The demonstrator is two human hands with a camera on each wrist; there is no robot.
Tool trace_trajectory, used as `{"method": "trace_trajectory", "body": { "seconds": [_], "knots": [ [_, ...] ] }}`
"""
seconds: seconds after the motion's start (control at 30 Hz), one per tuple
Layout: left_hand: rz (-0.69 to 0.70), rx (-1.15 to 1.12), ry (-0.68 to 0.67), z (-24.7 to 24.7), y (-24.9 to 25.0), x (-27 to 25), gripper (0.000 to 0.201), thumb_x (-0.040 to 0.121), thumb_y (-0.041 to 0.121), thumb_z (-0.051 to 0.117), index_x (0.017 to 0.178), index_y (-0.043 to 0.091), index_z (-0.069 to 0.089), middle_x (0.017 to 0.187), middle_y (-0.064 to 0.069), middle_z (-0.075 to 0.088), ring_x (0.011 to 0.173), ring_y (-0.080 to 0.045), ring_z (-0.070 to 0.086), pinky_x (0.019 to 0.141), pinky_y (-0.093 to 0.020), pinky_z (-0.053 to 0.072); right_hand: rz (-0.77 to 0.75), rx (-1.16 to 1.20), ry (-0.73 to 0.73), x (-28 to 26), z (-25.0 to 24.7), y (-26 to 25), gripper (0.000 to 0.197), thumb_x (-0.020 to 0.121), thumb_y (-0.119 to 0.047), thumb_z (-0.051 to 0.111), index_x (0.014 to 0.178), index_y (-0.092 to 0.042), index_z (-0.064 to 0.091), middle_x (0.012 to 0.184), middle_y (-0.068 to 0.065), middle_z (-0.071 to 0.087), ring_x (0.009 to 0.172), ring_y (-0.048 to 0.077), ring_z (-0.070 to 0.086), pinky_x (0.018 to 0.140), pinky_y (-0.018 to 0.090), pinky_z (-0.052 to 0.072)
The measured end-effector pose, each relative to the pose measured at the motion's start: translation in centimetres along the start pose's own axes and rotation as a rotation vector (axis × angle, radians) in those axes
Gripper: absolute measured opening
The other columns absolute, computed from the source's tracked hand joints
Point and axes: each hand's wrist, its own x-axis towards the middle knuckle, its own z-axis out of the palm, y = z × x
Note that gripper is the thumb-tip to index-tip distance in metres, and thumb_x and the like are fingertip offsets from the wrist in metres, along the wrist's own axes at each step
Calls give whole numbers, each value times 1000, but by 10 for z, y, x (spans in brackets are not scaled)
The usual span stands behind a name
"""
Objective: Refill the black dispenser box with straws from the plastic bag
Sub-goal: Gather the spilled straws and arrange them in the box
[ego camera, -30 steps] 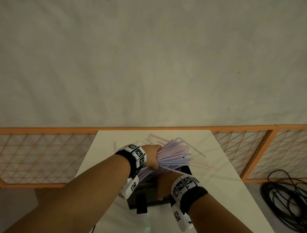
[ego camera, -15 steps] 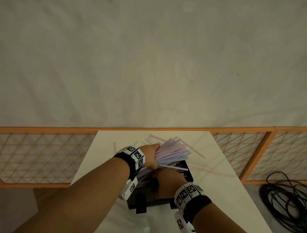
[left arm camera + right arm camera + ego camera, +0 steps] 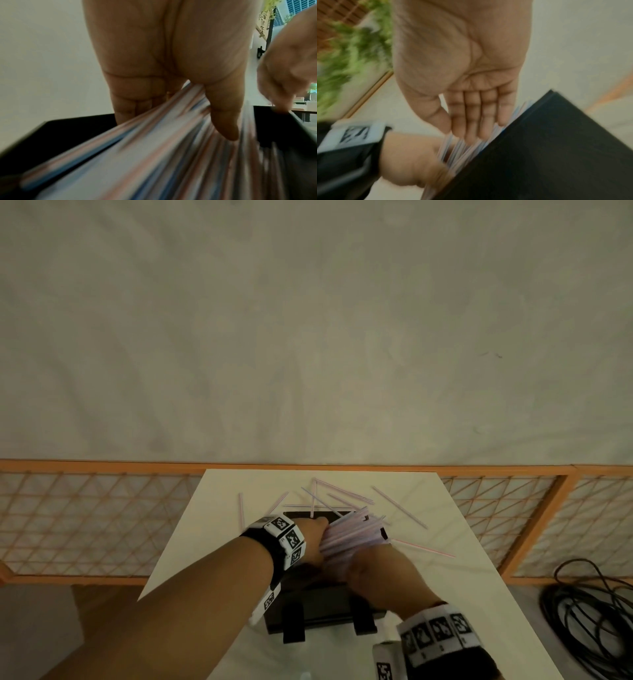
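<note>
1. A thick bundle of straws (image 3: 352,537) is gripped by the left hand (image 3: 313,542), fingers and thumb curled round it, over the open black box (image 3: 318,607) at 6 o'clock on the desk (image 3: 455,604).
2. The right hand (image 3: 376,573) lies flat, fingers straight, pressing the bundle's near end down.
3. Judged mid-refill: bundle partly in.
4. Left: loose straws (image 3: 399,506) scattered at 12 o'clock. Bag not seen.
</note>
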Motion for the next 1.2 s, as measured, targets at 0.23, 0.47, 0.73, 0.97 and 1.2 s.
{"method": "trace_trajectory", "body": {
  "seconds": [0.23, 0.47, 0.73, 0.97, 1.2],
  "knots": [
    [-16, -8, -88, -6, 4, -5, 92, 62, 52, 80, 131, 10, 35, 126, -10, 55, 109, -29, 57, 91, -39, 49, 227, 426, 491, -8, -8, 30, 28, 89, -35, 60, 112, -19, 59, 112, -3, 59, 104, 16, 56, 82, 23, 44],
    [17, 5, -62, -16, 10, -13, 97, 60, 57, 79, 133, 12, 35, 124, -10, 56, 107, -29, 58, 92, -43, 50, 212, 380, 168, 9, 5, 22, 86, 85, -58, 52, 151, -22, 12, 160, 5, 9, 147, 21, 10, 116, 39, 19],
    [-2, -110, -16, -18, -1, -23, 109, 60, 54, 81, 143, 14, 22, 142, -9, 45, 124, -29, 50, 101, -44, 45, 205, 265, 66, 11, 20, 28, 87, 86, -57, 52, 151, -23, 4, 161, 4, 4, 148, 21, 2, 119, 40, 15],
    [24, -74, 53, -18, -11, -23, 112, 58, 63, 78, 144, 20, 21, 145, -6, 37, 127, -27, 44, 104, -43, 41, 156, 336, 57, 5, 10, 33, 79, 87, -40, 57, 150, -29, 10, 159, -3, 13, 147, 19, 12, 117, 46, 22],
    [-165, -121, 147, -43, -80, -41, 76, 71, 72, 59, 132, 32, 38, 138, -3, 38, 126, -25, 40, 104, -44, 38, 346, 420, 400, 5, -44, 83, 49, 91, -35, 57, 136, -17, 48, 140, 3, 49, 127, 22, 47, 106, 39, 38]
  ]
}}
